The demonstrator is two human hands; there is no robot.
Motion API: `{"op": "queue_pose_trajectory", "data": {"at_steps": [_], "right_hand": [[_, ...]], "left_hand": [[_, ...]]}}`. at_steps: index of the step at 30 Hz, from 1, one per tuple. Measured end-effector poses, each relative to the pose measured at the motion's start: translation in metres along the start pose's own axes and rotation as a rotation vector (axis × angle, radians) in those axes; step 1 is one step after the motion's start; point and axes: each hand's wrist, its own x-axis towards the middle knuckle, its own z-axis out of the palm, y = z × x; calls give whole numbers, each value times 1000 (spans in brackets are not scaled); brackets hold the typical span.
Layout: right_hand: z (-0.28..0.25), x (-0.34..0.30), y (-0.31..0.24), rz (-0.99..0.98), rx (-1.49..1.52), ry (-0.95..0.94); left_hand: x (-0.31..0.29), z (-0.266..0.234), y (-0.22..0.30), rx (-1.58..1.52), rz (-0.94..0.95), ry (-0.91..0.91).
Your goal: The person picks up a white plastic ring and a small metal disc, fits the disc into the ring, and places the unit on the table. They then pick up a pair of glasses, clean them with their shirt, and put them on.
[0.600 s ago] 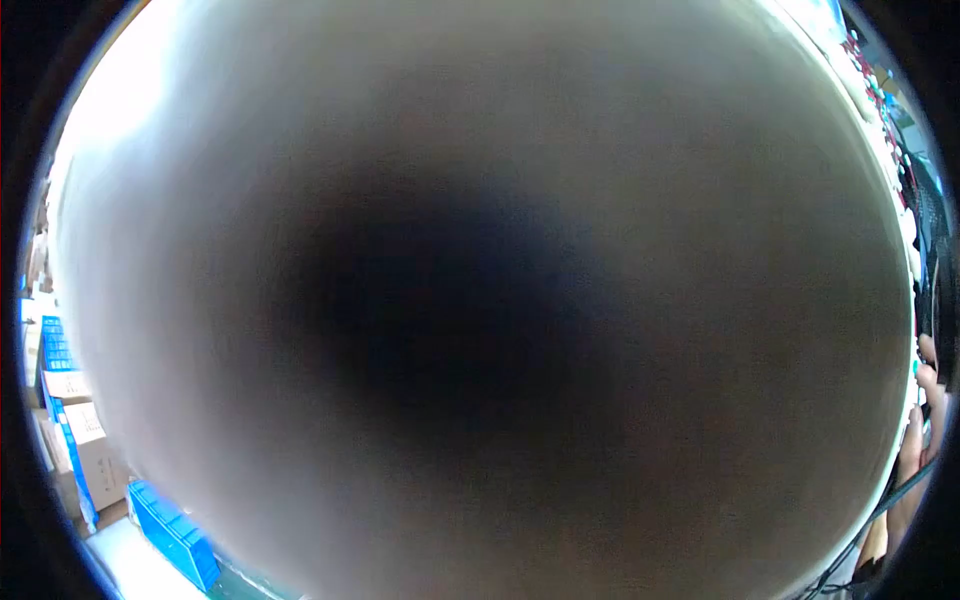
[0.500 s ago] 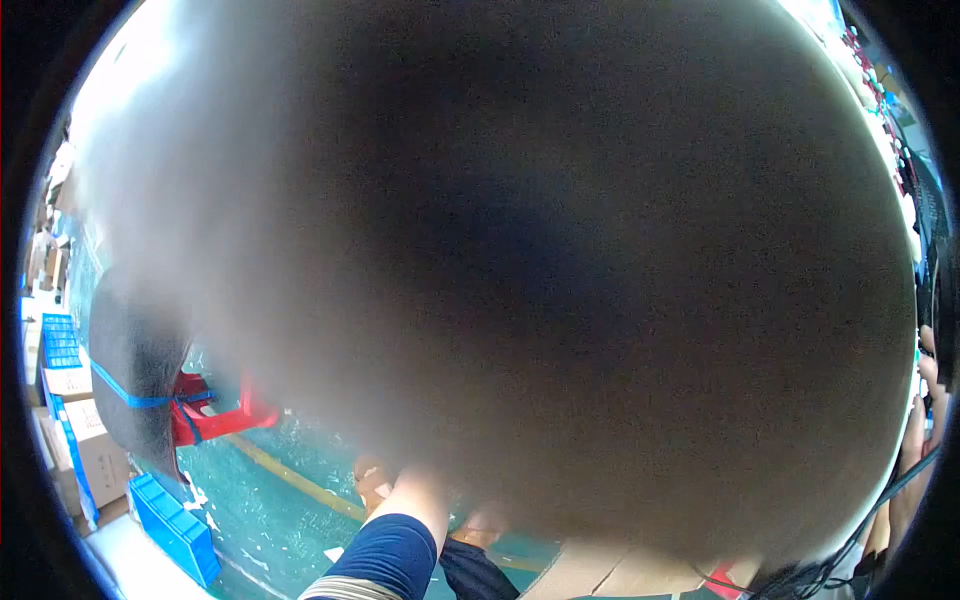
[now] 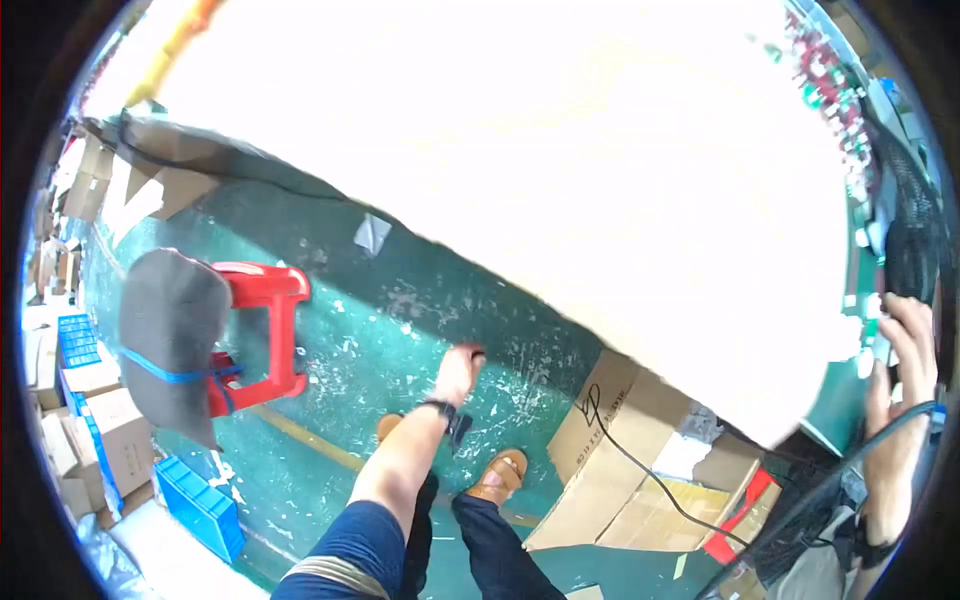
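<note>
My left hand [image 3: 462,370] hangs over the green floor, left of the pale table. Its fingers look curled together, and a small dark spot shows by their tips; whether they hold anything I cannot make out. On that wrist is a black watch [image 3: 447,412], and a navy sleeve [image 3: 355,545] covers the upper arm. My right hand is out of the picture. The nearest big thing to my left hand is the overexposed white tabletop [image 3: 560,150].
A red stool [image 3: 285,330] with a grey cushion [image 3: 172,335] stands left. Cardboard boxes [image 3: 620,455] and cables sit under the table's near end. A blue crate [image 3: 200,508] lies lower left. At the right edge, another person's hand [image 3: 905,350] touches small items beside black mesh [image 3: 910,195].
The dark blurred shape that covered most of the view is gone, uncovering the table, floor and stool. My left hand, hidden before, now shows above the floor.
</note>
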Motion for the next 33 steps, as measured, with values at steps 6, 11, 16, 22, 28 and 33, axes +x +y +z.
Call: {"op": "queue_pose_trajectory", "data": {"at_steps": [6, 11, 16, 22, 28, 33], "right_hand": [[2, 16, 19, 4, 156, 99], [-4, 13, 15, 29, 257, 192], [-29, 14, 12, 98, 362, 32], [-32, 25, 7, 195, 433, 4], [-37, 42, 1, 318, 461, -84], [-48, 63, 7, 294, 529, -103]], "left_hand": [[-131, -160, 157, -510, -232, 73], [-186, -386, 294, -933, -318, 349], [-110, -614, 425, -1095, -81, 458], [75, -781, 545, -871, 188, 450], [227, -841, 605, -643, 282, 508], [331, -875, 600, -77, 306, 776]]}}
